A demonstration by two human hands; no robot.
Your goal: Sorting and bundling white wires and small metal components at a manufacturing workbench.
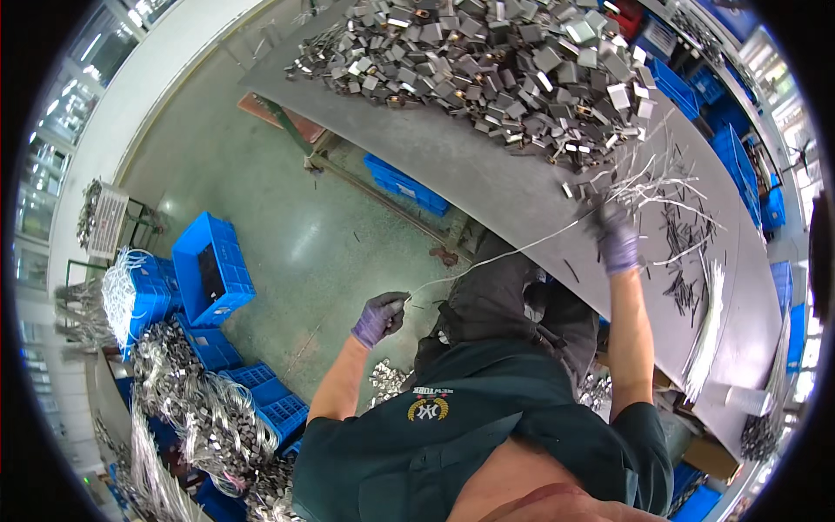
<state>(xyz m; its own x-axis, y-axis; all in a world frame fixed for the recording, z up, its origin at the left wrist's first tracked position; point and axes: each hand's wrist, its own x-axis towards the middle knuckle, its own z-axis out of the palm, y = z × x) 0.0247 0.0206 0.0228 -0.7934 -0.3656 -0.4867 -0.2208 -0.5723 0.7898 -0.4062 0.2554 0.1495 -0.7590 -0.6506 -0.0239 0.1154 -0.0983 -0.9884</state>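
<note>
A thin, pale wire (pixel 522 250) runs between the two gloved hands, long and slender, bending in a loose S rather than drawn straight. Most of it hangs in the air in front of the person's lap, its right end reaching the edge of the bench (pixel 522 187). Just one such wire spans the hands; on the bench lie one heap of grey metal blocks (pixel 487 70) (far too many to count), one loose spray of pale strands (pixel 657 187), one scatter of short dark pieces (pixel 683 235), also past counting, and one straight white bundle (pixel 709 322). The left hand (pixel 381 319), in a purple and dark glove, is held out to the person's left, low over the floor, its fingers curled together and clamped on the wire's near end. The right hand (pixel 616 239) reaches forward over the bench beside the spray, its forearm nearly straight up in view; its fingers are blurred (dark against dark pieces), so I cannot tell whether they are together or apart.
</note>
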